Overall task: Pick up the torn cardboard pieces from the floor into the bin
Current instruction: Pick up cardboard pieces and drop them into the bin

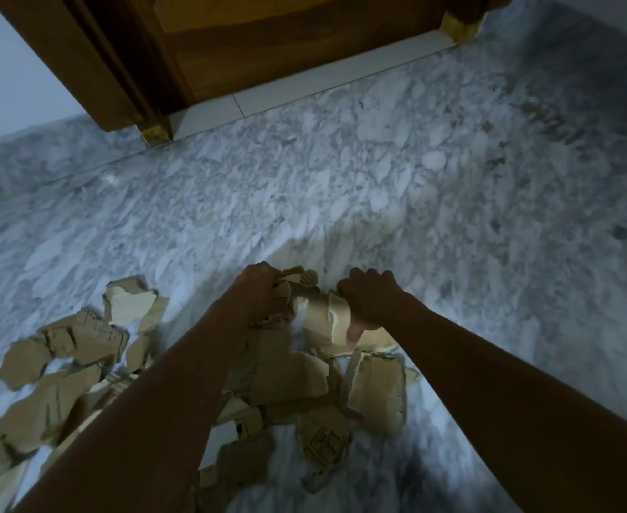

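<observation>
Two bare arms reach down and forward into the pile, and both hands are busy at its far edge: the left hand (258,290) is curled into a fist around a clump of torn brown cardboard pieces (289,368), fingers buried in the scraps so the exact piece in its grip cannot be told, while the right hand (369,299) is closed over a pale, curved strip of cardboard (323,316), knuckles up, thumb pointing down against the strip's near face. The two hands sit close together, near each other but not touching, with scraps bunched between them. The cardboard lies scattered on the grey-white marbled stone floor (378,187) in one loose heap that runs from the hands back toward the lower left corner; the pieces overlap too much for an exact count, but well over a dozen ragged fragments show, some tan, some showing a paler inner face, a few with dark printed marks, one of those marked pieces (324,444) lying between the forearms. A pale torn piece (130,305) sits at the heap's far left edge, left of the left forearm. Beyond the pile the floor is bare up to one dark wooden door (267,50) in its frame, with one white threshold strip (304,87) along its foot and a pale wall (4,68) to the left. No bin is in view
</observation>
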A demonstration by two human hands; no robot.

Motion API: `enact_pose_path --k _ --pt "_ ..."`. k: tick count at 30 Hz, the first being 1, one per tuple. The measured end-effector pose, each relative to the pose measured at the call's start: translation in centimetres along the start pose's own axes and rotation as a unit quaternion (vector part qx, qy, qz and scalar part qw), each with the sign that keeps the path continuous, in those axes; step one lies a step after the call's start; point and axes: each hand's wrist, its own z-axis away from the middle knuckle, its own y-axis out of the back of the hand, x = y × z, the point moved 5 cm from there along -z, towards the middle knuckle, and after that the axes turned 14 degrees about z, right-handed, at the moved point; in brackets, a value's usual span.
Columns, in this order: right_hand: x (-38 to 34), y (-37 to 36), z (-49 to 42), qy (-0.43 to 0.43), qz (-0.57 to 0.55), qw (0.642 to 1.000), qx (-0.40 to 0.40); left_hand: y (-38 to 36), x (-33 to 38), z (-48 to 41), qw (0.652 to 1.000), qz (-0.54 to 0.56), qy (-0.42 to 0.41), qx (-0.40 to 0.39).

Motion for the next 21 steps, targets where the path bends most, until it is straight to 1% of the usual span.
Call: enact_pose_path --k 4,7,10,12,13,16,18,20,21 --pt "0.1 0.0 0.8 0.009 -0.043 0.999 0.015 -0.5 -0.1 0.5 1.000 -0.009 -0.012 0.021" --pt "1.8 1.0 2.3 -0.013 -0.064 0.995 0.074 -0.9 0.1 0.5 0.999 -0.027 0.004 0.026" --pt "5.2 2.6 5.4 -0.068 -0.056 0.987 0.136 -0.6 0.1 0.9 0.999 -0.022 0.044 0.022" --pt "6.9 1.9 7.4 -0.107 -0.051 0.983 0.140 -0.5 0.2 1.4 0.998 -0.019 0.052 0.017" --pt "7.3 0.6 8.2 -0.124 -0.046 0.983 0.127 -0.2 0.7 1.8 0.999 -0.013 0.044 0.020" --pt "6.6 -4.2 9.6 -0.166 -0.045 0.980 0.102 1.1 2.8 2.9 0.998 0.055 0.018 0.022" --pt "7.0 -5.6 10.1 -0.198 -0.078 0.970 0.115 1.8 5.4 4.1 0.993 0.120 0.005 -0.013" --pt "7.9 -5.4 10.4 -0.222 -0.141 0.959 0.104 0.7 8.2 5.3 0.986 0.142 -0.002 -0.093" --pt "8.6 -5.3 10.6 -0.233 -0.202 0.946 0.097 -0.7 9.3 5.9 0.981 0.132 -0.002 -0.141"
